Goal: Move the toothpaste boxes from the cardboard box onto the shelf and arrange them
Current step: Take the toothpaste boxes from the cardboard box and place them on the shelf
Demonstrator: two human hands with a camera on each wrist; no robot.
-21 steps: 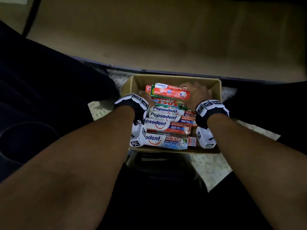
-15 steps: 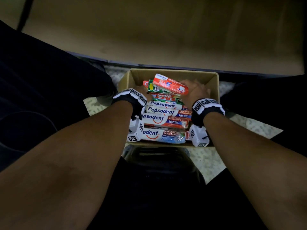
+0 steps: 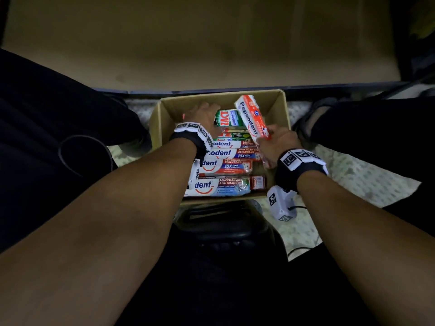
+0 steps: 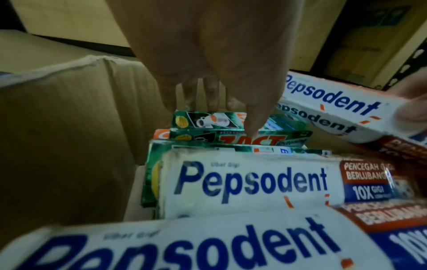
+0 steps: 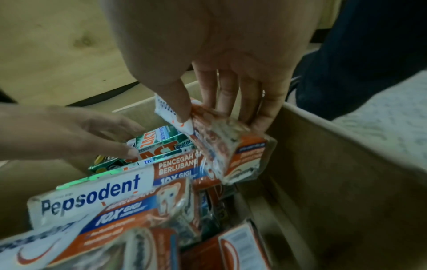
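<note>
An open cardboard box (image 3: pixel 162 123) on the floor holds several white-and-red Pepsodent boxes (image 3: pixel 226 165) lying crosswise and green Zact boxes (image 3: pixel 229 118) behind them. My right hand (image 3: pixel 270 137) grips one end of a red-orange, plastic-wrapped Pepsodent pack (image 3: pixel 250 118). The pack is raised over the box's right side, pointing away from me. In the right wrist view the thumb (image 5: pixel 182 113) presses on the pack (image 5: pixel 231 151). My left hand (image 3: pixel 207 111) reaches into the far left of the box. There it pinches the top Zact box (image 4: pixel 208 120) between fingers and thumb. The beige shelf board (image 3: pixel 211 43) lies just beyond the box.
My legs in dark trousers flank the box on both sides, with a shoe (image 3: pixel 313 114) near its right wall. A dark rounded object (image 3: pixel 226 222) sits just in front of the box. Patterned floor (image 3: pixel 353 180) shows at the right.
My right hand has lifted the red-orange Pepsodent pack off the pile, swung it from crosswise to pointing away and carried it right. My left hand has reached forward onto the Zact boxes.
</note>
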